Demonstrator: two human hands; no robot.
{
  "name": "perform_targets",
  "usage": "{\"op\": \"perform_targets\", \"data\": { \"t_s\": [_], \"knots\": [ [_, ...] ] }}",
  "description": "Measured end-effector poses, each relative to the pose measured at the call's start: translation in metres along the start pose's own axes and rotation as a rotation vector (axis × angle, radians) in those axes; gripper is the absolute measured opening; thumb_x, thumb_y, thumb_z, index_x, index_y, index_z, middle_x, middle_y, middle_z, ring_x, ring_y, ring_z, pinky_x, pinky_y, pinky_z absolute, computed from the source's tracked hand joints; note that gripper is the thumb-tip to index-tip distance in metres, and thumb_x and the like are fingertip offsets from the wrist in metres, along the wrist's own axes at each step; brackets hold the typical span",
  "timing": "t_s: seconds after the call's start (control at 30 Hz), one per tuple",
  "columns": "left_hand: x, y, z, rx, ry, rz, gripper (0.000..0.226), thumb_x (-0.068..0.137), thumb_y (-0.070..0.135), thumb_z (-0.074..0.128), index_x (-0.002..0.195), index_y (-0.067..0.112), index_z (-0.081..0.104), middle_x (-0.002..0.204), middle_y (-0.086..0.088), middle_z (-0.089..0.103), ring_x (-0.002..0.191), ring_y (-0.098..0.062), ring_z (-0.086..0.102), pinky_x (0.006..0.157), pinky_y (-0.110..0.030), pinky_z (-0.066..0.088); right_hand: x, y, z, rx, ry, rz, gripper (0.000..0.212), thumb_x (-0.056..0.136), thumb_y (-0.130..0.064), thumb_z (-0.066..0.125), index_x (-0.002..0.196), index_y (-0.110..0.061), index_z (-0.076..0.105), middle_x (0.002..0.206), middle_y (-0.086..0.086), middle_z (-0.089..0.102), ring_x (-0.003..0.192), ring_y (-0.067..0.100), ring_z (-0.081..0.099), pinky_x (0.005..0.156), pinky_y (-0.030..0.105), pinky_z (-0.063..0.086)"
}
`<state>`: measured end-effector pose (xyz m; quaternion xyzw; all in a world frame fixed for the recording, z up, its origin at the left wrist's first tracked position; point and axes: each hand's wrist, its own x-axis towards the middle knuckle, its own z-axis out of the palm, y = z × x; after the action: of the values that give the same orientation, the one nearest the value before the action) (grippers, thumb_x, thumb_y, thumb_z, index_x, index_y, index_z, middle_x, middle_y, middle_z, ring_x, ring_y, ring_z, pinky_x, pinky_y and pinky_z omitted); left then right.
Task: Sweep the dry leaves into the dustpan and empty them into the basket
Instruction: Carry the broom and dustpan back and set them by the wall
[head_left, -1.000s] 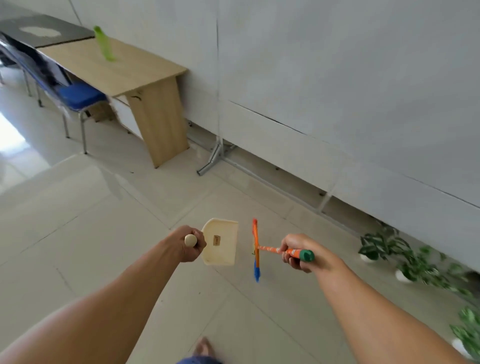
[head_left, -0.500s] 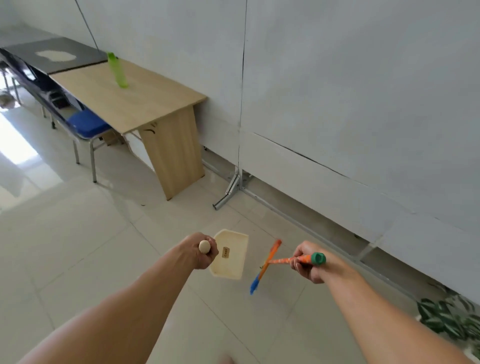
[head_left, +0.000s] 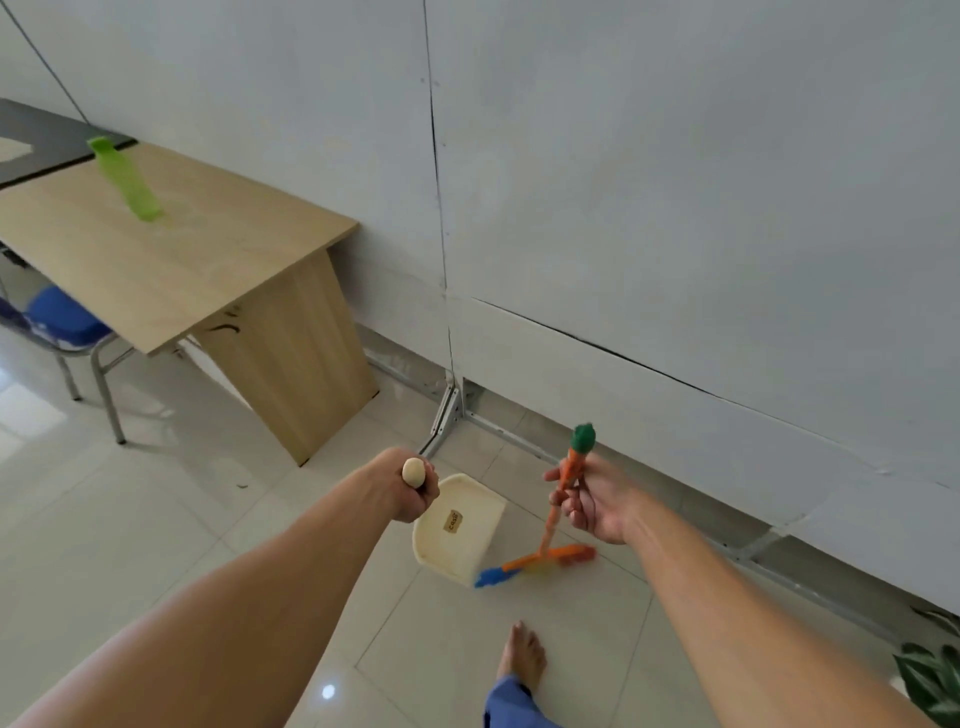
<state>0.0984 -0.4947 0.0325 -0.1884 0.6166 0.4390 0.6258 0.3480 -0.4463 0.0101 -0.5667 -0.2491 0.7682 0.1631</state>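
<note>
Your view is bright with even daylight, strongest at left, where the floor (head_left: 156, 519) tiles wash out white. There's a small glare spot on the tile near your foot (head_left: 522, 654) and soft shadow under the counter (head_left: 156, 249). The wide angle bends the wall (head_left: 675, 182) seams and stretches your forearms. Motion blur smears the brush (head_left: 545, 558) head, right hand (head_left: 597, 501) and bottle (head_left: 127, 179). The dustpan (head_left: 457, 540) reads sharp.

Both bare arms reach forward and down. The left hand (head_left: 405, 493) makes a tight fist round the handle of the dustpan (head_left: 457, 543). The right hand (head_left: 595, 501) holds the stick of the broom (head_left: 550, 519), with its fingers curled round it. One bare foot (head_left: 523, 656) stands between the arms.
</note>
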Motion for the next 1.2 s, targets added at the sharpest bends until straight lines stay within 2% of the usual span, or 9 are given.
{"op": "perform_targets", "data": {
  "t_s": [0.13, 0.3, 0.4, 0.5, 0.57, 0.67, 0.8, 1.03, 1.2],
  "knots": [
    [0.034, 0.055, 0.054, 0.116, -0.001, -0.024, 0.019, 0.096, -0.003, 0.052, 0.077, 0.002, 0.051, 0.055, -0.008, 0.048, 0.024, -0.016, 0.043, 0.03, -0.017, 0.044, 0.039, -0.06, 0.014, 0.007, -0.044, -0.065, 0.038, 0.099, -0.035, 0.037, 0.106, -0.004, 0.055, 0.069, 0.021, 0.065, 0.039, 0.017, 0.05, 0.033, 0.022, 0.042],
    [0.08, 0.129, 0.115, 0.209, -0.06, -0.064, 0.016, 0.094, -0.002, 0.049, 0.08, 0.006, 0.048, 0.057, -0.007, 0.048, 0.033, -0.015, 0.045, 0.031, -0.016, 0.042, 0.078, -0.115, 0.028, 0.088, -0.139, -0.079, 0.033, 0.092, -0.007, 0.029, 0.117, -0.002, 0.049, 0.1, 0.033, 0.069, 0.052, 0.024, 0.063, 0.039, 0.024, 0.047],
    [0.107, 0.16, 0.145, 0.288, -0.12, -0.097, 0.013, 0.094, -0.003, 0.047, 0.086, 0.007, 0.046, 0.068, -0.006, 0.046, 0.042, -0.014, 0.044, 0.032, -0.017, 0.04, 0.102, -0.141, 0.04, -0.377, 0.06, -0.152, 0.024, 0.097, -0.007, 0.04, 0.116, -0.007, 0.054, 0.082, 0.02, 0.074, 0.05, 0.021, 0.062, 0.042, 0.027, 0.05],
    [0.137, 0.182, 0.179, 0.345, -0.117, -0.108, 0.014, 0.095, -0.001, 0.042, 0.086, 0.009, 0.047, 0.069, -0.005, 0.044, 0.049, -0.014, 0.042, 0.032, -0.017, 0.039, 0.126, -0.168, 0.051, -0.953, 0.26, -0.317, 0.02, 0.097, -0.037, 0.052, 0.099, -0.021, 0.064, 0.072, 0.006, 0.073, 0.051, 0.018, 0.066, 0.05, 0.03, 0.057],
    [0.157, 0.194, 0.202, 0.382, -0.123, -0.134, 0.013, 0.093, -0.001, 0.042, 0.088, 0.009, 0.048, 0.068, -0.005, 0.044, 0.051, -0.014, 0.042, 0.034, -0.017, 0.04, 0.142, -0.185, 0.057, -1.089, 0.375, -0.336, 0.028, 0.094, -0.047, 0.053, 0.088, -0.022, 0.065, 0.075, 0.002, 0.071, 0.06, 0.021, 0.068, 0.06, 0.033, 0.059],
    [0.182, 0.214, 0.231, 0.401, -0.107, -0.169, 0.011, 0.088, 0.0, 0.044, 0.093, 0.009, 0.047, 0.068, -0.005, 0.045, 0.048, -0.017, 0.043, 0.037, -0.019, 0.042, 0.164, -0.201, 0.069, -1.128, 0.415, -0.303, 0.034, 0.094, -0.045, 0.053, 0.071, -0.021, 0.057, 0.072, 0.002, 0.065, 0.066, 0.024, 0.065, 0.072, 0.038, 0.057],
    [0.208, 0.245, 0.257, 0.426, -0.095, -0.207, 0.012, 0.087, 0.002, 0.041, 0.095, 0.01, 0.046, 0.071, -0.005, 0.046, 0.038, -0.018, 0.042, 0.036, -0.019, 0.041, 0.19, -0.221, 0.088, -1.137, 0.432, -0.301, 0.039, 0.095, -0.043, 0.053, 0.061, -0.025, 0.047, 0.066, -0.002, 0.058, 0.067, 0.022, 0.063, 0.068, 0.034, 0.053],
    [0.229, 0.286, 0.287, 0.455, -0.074, -0.205, 0.003, 0.091, 0.005, 0.045, 0.092, 0.006, 0.047, 0.064, -0.006, 0.045, 0.037, -0.018, 0.041, 0.038, -0.018, 0.041, 0.235, -0.262, 0.123, -1.073, 0.473, -0.314, 0.023, 0.093, -0.044, 0.054, 0.082, -0.024, 0.058, 0.077, -0.005, 0.063, 0.076, 0.023, 0.068, 0.076, 0.035, 0.057],
    [0.245, 0.299, 0.3, 0.504, -0.059, -0.183, 0.007, 0.091, 0.005, 0.047, 0.097, 0.005, 0.051, 0.074, -0.01, 0.05, 0.044, -0.018, 0.048, 0.042, -0.021, 0.046, 0.28, -0.267, 0.125, -0.958, 0.51, -0.271, 0.022, 0.093, -0.042, 0.054, 0.087, -0.023, 0.062, 0.08, -0.002, 0.068, 0.069, 0.019, 0.069, 0.073, 0.037, 0.06]
  ]
}}
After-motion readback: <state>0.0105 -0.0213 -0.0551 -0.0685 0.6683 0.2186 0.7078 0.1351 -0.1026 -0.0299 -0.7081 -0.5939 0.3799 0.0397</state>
